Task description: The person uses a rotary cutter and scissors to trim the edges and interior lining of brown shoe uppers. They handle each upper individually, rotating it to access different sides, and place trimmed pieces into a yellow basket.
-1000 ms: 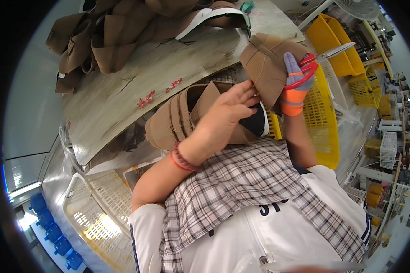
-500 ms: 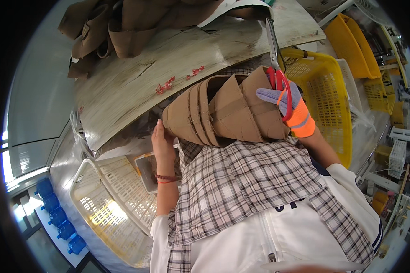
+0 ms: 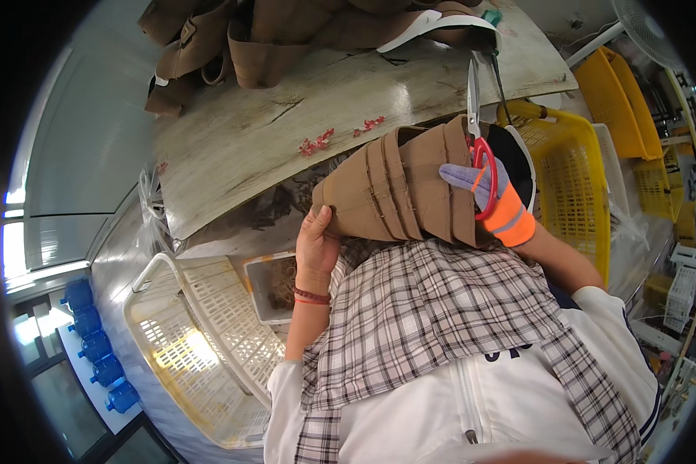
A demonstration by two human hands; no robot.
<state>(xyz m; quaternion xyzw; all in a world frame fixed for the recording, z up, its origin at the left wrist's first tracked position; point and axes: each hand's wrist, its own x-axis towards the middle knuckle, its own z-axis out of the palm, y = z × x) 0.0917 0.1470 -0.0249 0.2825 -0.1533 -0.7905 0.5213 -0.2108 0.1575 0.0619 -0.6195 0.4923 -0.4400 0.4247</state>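
My left hand (image 3: 317,246) is bare, fingers curled and pinching the lower-left end of the stack of brown leather pieces (image 3: 398,189); thumb side faces me, fingertips wrap under the edge where I can't see them. My right hand (image 3: 493,197) wears a grey-and-orange glove, fingers closed through the red handle loops of the scissors (image 3: 475,108) and at the same time pressed against the right end of the stack, so it carries both. Scissor blades look closed and point up and away from me, toward the tabletop. The key relation: the stack sits between the two hands, held up in front of my chest above the checked apron (image 3: 433,325), long axis running left-low to right-high, layered edges fanned along it. Each hand has one end, so neither is nearer; the left holds the narrow end, the right the wide one beside a dark rounded piece with a white rim. Stack is off the wooden tabletop (image 3: 271,139), which lies beyond it. More brown pieces are heaped at the table's far edge (image 3: 232,46). Yellow plastic basket (image 3: 572,178) is just right of the right hand; a white plastic basket (image 3: 209,332) is well below the left.
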